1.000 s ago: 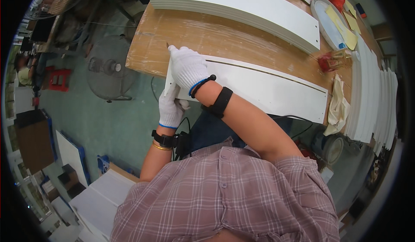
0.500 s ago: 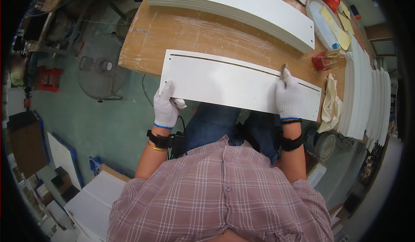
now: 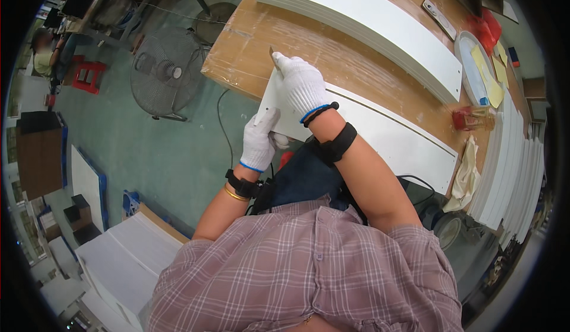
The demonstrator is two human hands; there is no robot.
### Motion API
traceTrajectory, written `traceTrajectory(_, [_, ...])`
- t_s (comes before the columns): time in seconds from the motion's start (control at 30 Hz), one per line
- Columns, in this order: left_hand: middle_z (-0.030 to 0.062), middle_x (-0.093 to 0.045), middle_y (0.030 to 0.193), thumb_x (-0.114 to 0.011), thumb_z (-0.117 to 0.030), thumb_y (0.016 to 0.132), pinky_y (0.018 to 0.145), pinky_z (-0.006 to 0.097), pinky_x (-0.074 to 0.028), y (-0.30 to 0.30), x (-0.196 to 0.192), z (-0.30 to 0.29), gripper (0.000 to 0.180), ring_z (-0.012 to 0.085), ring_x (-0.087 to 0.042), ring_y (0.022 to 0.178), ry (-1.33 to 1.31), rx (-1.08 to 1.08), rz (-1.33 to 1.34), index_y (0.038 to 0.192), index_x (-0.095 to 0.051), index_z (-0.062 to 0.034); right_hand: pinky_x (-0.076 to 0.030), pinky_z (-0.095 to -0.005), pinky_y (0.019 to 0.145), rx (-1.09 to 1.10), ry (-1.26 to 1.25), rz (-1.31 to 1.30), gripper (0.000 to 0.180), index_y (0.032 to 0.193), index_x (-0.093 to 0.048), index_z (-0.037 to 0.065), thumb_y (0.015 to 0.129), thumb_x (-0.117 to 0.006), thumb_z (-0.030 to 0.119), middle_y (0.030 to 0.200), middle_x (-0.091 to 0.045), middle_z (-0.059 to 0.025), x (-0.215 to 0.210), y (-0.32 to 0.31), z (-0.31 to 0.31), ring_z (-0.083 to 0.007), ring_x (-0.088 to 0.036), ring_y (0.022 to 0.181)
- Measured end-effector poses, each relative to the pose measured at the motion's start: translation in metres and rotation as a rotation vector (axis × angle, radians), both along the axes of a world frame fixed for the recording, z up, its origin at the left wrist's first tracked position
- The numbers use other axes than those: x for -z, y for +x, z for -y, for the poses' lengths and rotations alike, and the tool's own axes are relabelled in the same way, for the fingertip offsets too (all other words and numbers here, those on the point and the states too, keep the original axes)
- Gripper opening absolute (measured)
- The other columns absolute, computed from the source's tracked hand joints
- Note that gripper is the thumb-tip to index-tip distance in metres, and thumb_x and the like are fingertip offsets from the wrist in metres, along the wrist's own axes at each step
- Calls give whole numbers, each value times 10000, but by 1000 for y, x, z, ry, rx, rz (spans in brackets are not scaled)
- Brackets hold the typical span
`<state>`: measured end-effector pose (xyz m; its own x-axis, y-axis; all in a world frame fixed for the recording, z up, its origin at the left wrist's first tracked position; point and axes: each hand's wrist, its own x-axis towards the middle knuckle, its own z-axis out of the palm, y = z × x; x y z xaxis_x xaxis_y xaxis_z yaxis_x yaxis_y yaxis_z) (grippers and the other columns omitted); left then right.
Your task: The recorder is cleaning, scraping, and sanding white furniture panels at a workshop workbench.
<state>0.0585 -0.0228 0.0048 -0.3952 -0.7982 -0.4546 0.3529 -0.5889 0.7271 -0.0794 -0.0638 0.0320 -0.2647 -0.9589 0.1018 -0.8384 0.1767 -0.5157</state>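
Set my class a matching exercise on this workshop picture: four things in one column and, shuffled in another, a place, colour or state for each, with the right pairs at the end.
Things
1. Left hand
2. Right hand
3. Stool
4. Cloth

Descriptions
A. Cream and crumpled, by the right end of the board
B. Red, on the floor
C. Gripping the board near its near left corner, thumb on top
D. Holding a thin brown piece

Right pairs: 1-C, 2-D, 3-B, 4-A
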Motion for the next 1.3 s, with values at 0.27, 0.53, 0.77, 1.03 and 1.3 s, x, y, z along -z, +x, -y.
traceTrajectory(0.27, [67,-616,681,-549,-234,931,372,270,-451,-4,12,2,220,146,-553,437,-5,31,-20,988,-559,-22,-496,-434,727,91,28,0,282,1129,-616,113,865,-532,161,874,-625,-181,-9,-19,-23,-357,-619,827])
traceTrajectory(0.53, [75,-627,713,-574,-206,922,380,268,-481,6,12,2,193,146,-585,467,-3,-19,-28,975,-571,-21,-480,-390,867,569,73,-126,325,1162,-629,71,862,-537,156,1068,-635,-216,-14,-131,-180,-354,-615,989])
traceTrajectory(0.77, [81,-639,803,-575,-178,921,470,280,-525,7,17,2,185,155,-628,576,-10,18,-91,1008,-574,-14,-489,-424,780,700,-11,-358,341,1190,-601,84,862,-526,141,959,-638,-200,6,-159,-219,-360,-613,880])
traceTrajectory(1.03, [74,-630,910,-625,-145,886,598,281,-561,12,22,3,233,172,-655,730,93,148,-8,1067,-564,-11,-493,-419,791,-207,52,0,458,1283,-515,185,835,-518,94,1000,-613,-166,-18,-29,-80,-338,-601,918])
traceTrajectory(1.3, [87,-634,910,-663,-104,847,603,258,-551,14,15,-3,282,170,-655,725,-9,278,-46,1088,-551,-7,-509,-422,760,-332,128,-85,557,1270,-515,191,743,-671,103,1004,-611,-169,-23,-6,-46,-350,-621,910])
